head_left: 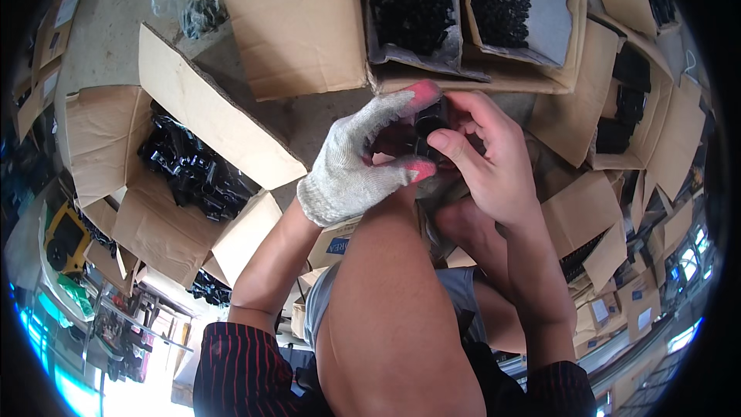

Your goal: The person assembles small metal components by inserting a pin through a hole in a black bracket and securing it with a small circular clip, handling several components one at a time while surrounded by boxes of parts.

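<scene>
The left hand, wearing a pale knitted glove with pink fingertips, is curling its fingers toward the bare right hand, and the two are meeting fingertip to fingertip above a raised bare knee. Both forearms are reaching up from the lower edge, the left one bending at the elbow, and dark striped sleeves are showing at the upper arms.

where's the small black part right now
In the head view, the small black part sits just above centre, pinched between the gloved left hand and bare right hand.
</scene>
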Tool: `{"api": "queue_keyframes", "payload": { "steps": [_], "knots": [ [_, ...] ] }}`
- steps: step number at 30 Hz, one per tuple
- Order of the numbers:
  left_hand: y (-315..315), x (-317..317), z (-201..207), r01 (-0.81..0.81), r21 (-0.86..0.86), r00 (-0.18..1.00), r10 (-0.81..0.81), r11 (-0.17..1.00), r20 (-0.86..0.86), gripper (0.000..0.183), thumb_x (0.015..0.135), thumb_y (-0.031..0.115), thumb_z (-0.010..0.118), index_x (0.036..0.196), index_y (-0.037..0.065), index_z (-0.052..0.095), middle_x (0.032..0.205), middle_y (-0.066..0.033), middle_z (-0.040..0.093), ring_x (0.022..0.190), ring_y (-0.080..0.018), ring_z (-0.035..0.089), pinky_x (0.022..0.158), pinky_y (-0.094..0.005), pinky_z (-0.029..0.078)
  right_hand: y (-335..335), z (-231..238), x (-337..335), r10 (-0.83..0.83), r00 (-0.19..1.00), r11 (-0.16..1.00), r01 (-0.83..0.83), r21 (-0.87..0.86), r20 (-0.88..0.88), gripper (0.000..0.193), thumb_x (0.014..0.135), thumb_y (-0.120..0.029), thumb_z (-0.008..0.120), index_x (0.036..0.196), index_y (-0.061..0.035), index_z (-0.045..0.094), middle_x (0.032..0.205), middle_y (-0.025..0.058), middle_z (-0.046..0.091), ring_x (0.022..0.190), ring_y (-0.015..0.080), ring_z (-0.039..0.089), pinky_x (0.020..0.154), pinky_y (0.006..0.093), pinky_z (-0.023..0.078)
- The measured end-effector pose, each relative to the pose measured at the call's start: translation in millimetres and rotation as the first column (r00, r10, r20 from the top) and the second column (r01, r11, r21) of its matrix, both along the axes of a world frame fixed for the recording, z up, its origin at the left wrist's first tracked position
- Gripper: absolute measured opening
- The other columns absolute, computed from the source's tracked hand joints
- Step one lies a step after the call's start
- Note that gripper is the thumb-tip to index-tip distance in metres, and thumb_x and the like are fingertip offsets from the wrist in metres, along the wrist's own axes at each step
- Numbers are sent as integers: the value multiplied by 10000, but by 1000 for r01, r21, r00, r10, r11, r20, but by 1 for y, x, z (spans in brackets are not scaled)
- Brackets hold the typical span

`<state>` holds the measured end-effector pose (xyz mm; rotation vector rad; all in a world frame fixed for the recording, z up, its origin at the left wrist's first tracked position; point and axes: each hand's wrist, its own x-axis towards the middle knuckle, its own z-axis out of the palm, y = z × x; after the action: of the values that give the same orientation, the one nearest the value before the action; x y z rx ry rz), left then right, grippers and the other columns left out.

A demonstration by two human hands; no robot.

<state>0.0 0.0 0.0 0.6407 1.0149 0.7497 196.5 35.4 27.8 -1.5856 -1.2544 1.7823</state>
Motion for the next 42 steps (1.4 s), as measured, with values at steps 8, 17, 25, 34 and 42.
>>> {"api": "queue_keyframes", "payload": {
  "steps": [8, 17, 25, 34, 42],
  "knots": [
    [-5, 4, -4, -35, -12, 999, 35, 999, -41, 723, 783, -28, 848, 1439, 48, 554, 1309, -74, 631, 1249, -152, 572, 1027, -336, 499, 12, 7, 8, 177, 980, 979, -185, 84, 90, 356, 921, -158, 774, 1188, 49, 662, 981, 85, 678, 792, 123, 621, 687, 262, 504],
    [-24, 7, -22, -260, -39, 963, 262, 965, 58, 886, 756, -40, 875, 1514, 67, 429, 1292, -142, 631, 1155, -263, 661, 1003, -444, 559, 98, -67, -29, 180, 810, 702, -503, 504, 558, 169, 950, -130, 673, 1073, -16, 697, 979, 163, 747, 871, 327, 731, 763, 399, 578],
    [-18, 9, -8, -380, -109, 916, 391, 918, 96, 857, 791, -30, 846, 1520, 87, 409, 1282, -168, 616, 1115, -305, 682, 988, -458, 571, 115, -111, -83, 316, 489, 726, -676, 125, 813, 198, 921, -41, 585, 997, -45, 769, 1080, 181, 736, 1052, 335, 725, 881, 443, 611],
    [8, 21, -6, -469, -141, 864, 486, 872, 132, 860, 823, -19, 812, 1551, 123, 376, 1365, -177, 577, 1157, -308, 663, 926, -453, 604, 51, -6, -20, -278, 958, 954, 284, 100, -71, 133, 907, -39, 790, 989, 32, 712, 907, 36, 735, 821, 60, 660, 742, 211, 535],
    [13, 35, 4, -457, -123, 863, 473, 881, 180, 857, 788, -53, 837, 1531, 68, 427, 1305, -83, 604, 1130, -157, 619, 959, -317, 549, 12, -7, -12, -434, 893, 881, 448, 150, -119, 103, 895, 3, 796, 958, 12, 715, 917, 41, 738, 778, 32, 587, 710, 195, 484]
  ]
}}
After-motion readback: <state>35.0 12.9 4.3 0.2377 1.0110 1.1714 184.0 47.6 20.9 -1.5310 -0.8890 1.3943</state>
